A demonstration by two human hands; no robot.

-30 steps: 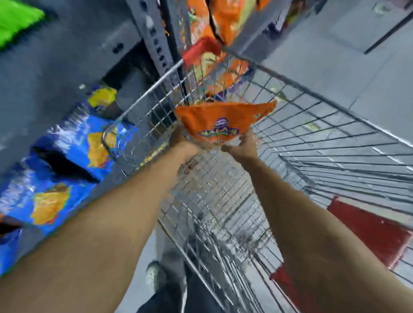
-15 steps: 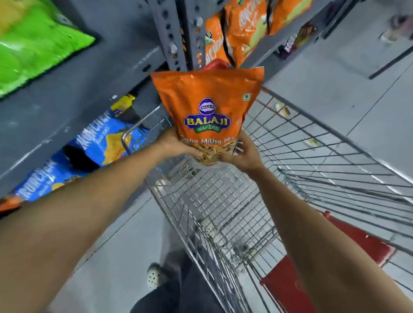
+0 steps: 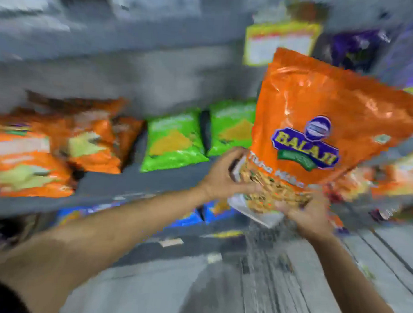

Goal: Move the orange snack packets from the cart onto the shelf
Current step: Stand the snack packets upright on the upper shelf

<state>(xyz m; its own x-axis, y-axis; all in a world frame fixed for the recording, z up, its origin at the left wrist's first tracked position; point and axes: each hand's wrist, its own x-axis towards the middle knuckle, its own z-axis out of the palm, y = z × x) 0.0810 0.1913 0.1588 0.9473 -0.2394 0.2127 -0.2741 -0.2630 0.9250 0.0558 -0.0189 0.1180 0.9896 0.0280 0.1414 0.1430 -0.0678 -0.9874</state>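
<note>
Grey shelf point(image 3: 129, 184), orange packets point(image 3: 37, 155), green packets point(image 3: 173, 141)

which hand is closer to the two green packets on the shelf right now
Left. The left hand grips the orange packet's lower left corner, just below and right of the green packets. The right hand holds the bottom edge, farther right and lower.

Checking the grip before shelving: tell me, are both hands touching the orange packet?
Touching. The head view shows the left hand and right hand both gripping the bottom edge of the orange packet.
</note>
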